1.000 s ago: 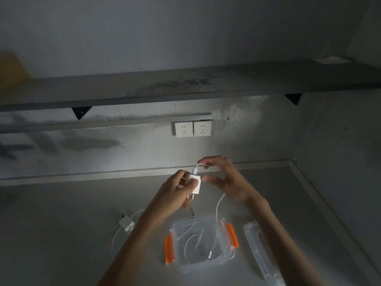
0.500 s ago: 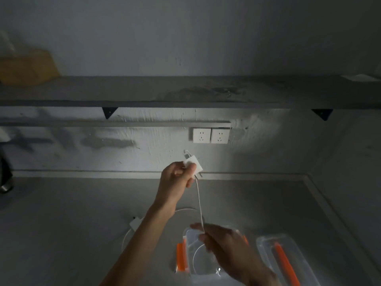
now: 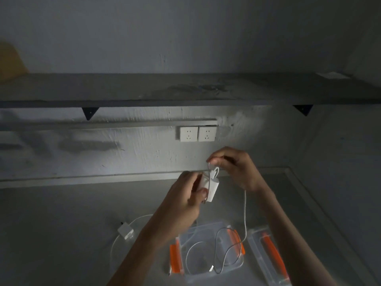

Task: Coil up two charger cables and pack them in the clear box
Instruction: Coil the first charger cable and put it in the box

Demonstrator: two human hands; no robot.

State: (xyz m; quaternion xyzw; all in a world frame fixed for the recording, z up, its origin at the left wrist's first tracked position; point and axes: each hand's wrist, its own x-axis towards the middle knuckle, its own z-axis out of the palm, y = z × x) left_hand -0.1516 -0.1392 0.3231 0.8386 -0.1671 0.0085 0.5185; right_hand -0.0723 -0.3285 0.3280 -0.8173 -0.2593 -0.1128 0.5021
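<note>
Coiling barely begun: the first charger block (image 3: 210,187) is gripped by the left hand (image 3: 184,196), its cable (image 3: 245,213) pinched by the right hand (image 3: 234,166) and trailed into the clear box (image 3: 208,228), while the second charger (image 3: 125,233) is seen uncoiled alongside.

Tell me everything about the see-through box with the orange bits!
The clear box looks like see-through plastic, with orange latches at both ends. It sits open on the grey counter, its lid lying beside it on the right. White cable hangs down into it and loops inside.
</note>
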